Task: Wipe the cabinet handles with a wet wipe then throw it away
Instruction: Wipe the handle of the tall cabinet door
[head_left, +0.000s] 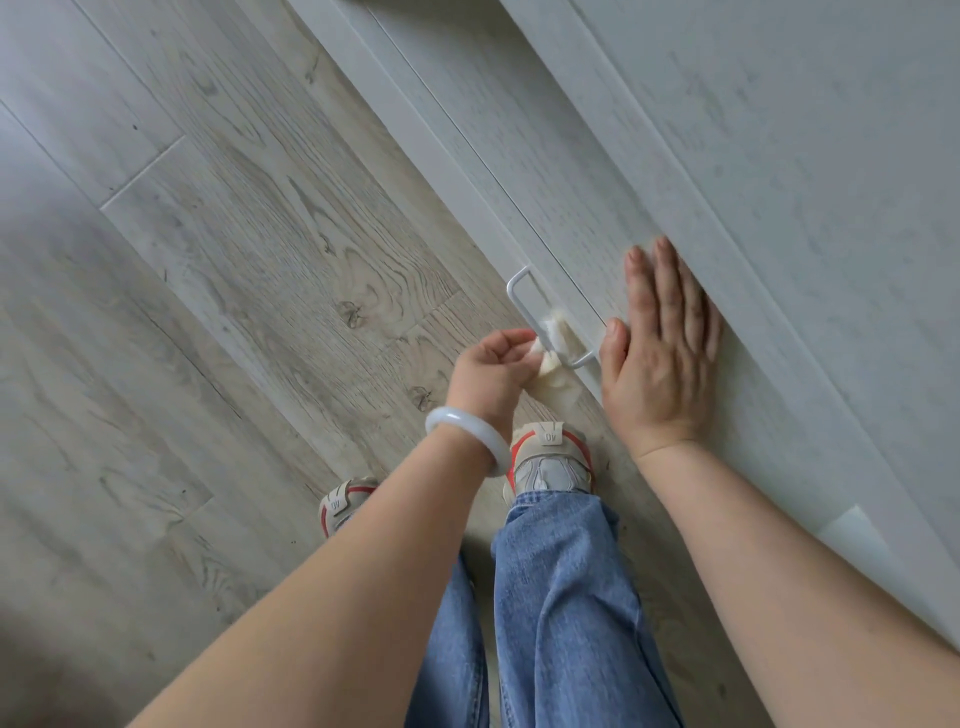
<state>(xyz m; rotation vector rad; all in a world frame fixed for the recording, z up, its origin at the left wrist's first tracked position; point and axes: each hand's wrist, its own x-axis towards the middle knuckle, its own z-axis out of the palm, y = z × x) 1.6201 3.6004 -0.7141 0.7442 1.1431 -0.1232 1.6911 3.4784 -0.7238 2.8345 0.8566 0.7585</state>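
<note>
A white bar handle (522, 296) sticks out from the front of a low white cabinet drawer (519, 171). A white wet wipe (551, 332) is wrapped around the handle's near half. My left hand (491, 366), with a pale bangle on its wrist, pinches the wipe's end just beside the handle. My right hand (660, 348) lies flat with fingers spread on the cabinet front above the drawer, its thumb close to the handle's near end.
Grey wood-look plank floor (218, 270) fills the left side. My feet in beige and red sneakers (550, 457) and blue jeans stand right below the handle, close to the cabinet. The white cabinet face (805, 130) runs along the right.
</note>
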